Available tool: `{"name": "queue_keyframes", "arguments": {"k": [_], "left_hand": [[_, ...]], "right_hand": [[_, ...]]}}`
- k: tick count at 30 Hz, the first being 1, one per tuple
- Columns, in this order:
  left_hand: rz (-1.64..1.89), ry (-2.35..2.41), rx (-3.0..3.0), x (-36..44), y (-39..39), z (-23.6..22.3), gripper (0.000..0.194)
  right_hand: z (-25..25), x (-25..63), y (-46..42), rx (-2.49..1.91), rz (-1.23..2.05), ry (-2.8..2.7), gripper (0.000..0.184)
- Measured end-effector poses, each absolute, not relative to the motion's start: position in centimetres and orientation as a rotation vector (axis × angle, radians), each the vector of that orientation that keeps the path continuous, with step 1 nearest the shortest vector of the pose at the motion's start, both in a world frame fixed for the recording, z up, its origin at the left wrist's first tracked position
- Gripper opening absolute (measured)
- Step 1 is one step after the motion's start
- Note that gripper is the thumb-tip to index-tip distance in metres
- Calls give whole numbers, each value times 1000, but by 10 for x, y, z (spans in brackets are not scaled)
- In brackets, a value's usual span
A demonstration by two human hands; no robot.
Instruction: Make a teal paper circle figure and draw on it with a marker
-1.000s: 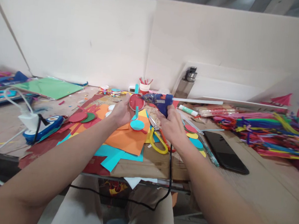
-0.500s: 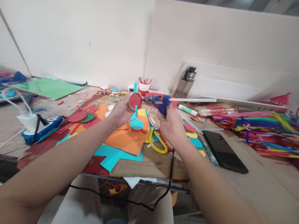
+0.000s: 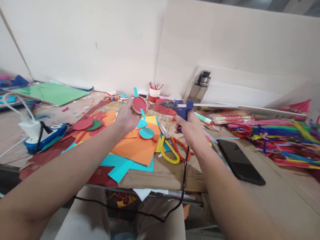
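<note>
My left hand is closed around a small round red piece with a pale rim, tilted toward me; light-blue strips stick out above and below it. My right hand grips a blue glue gun, its nozzle pointing left, apart from the red piece. A long white glue stick juts from the gun's back, and its black cord hangs over the table edge. Below the hands lie light-blue discs, orange paper and scissors with yellow and red handles.
Left are a blue power strip with a white plug, red and green discs and a green sheet. Right lie a black phone and many pipe cleaners. A bottle and a cup stand behind.
The glue gun has drawn back to the right, away from the red piece. My left hand has shifted slightly left and tilted the piece.
</note>
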State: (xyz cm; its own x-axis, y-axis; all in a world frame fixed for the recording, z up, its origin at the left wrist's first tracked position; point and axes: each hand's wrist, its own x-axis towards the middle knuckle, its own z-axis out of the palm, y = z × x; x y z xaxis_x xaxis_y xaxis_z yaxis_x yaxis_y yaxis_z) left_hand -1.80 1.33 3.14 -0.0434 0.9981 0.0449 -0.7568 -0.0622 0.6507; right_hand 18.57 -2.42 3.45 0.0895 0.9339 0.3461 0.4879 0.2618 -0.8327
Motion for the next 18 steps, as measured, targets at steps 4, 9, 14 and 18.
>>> {"name": "queue_keyframes", "arguments": {"k": [4, 9, 14, 18], "left_hand": [[1585, 560, 549, -17, 13, 34, 40], [1556, 532, 598, -16, 11, 34, 39], [1523, 539, 609, -20, 10, 33, 38], [1496, 547, 620, -24, 10, 35, 39]], "right_hand": [[30, 200, -4, -1871, 244, -1742, 30], [19, 199, 15, -2051, 88, -1967, 27], [16, 188, 6, -2178, -59, -1934, 34], [22, 163, -12, -1883, -292, -1964, 41]]}}
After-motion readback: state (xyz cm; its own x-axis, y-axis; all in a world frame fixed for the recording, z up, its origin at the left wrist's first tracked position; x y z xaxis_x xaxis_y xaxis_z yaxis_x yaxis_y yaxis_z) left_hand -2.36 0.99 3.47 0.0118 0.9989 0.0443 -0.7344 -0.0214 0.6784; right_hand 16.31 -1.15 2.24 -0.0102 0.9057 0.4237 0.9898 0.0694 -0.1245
